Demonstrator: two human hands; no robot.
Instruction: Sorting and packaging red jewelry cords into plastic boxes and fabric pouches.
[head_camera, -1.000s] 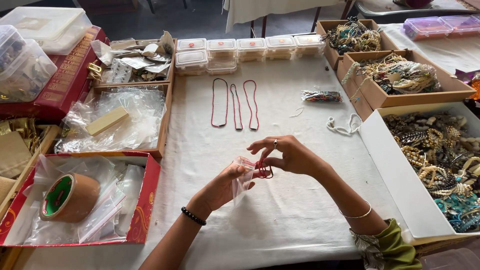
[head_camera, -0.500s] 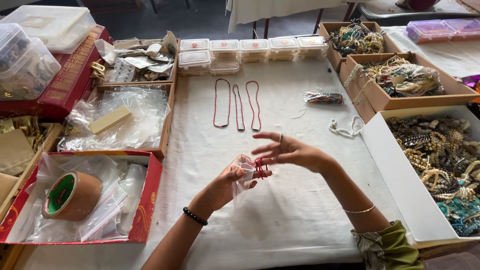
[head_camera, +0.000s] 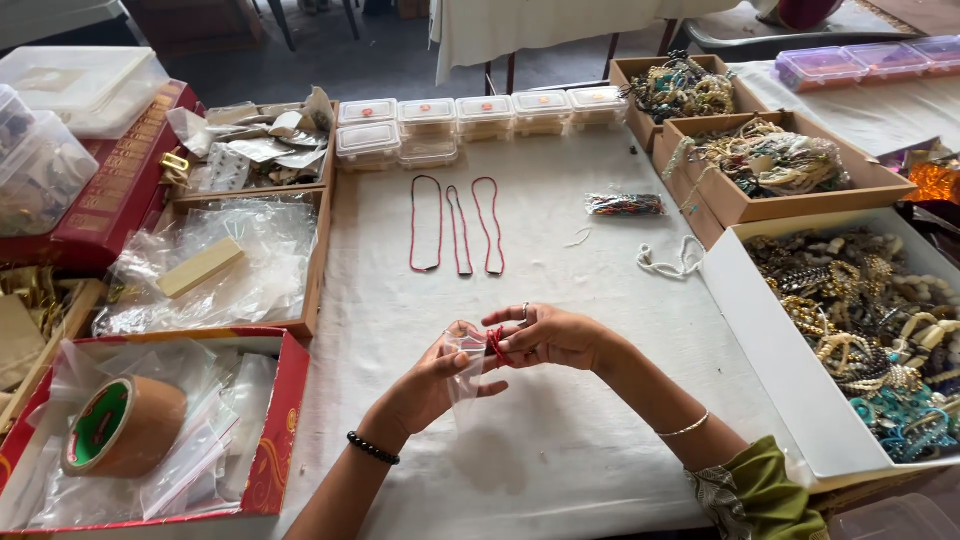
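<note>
Both hands meet over the white cloth-covered counter: the left hand pinches a small clear plastic bag by its mouth, and the right hand, touching it, grips a thin red beaded string at the bag's opening. Just beyond the hands, three red bead loops lie side by side. Left of the left hand, a red cardboard tray holds a brown tape roll.

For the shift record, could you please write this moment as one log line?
left hand: holds clear bag | right hand: feeds red necklace into bag | table: three red necklaces laid out
</note>
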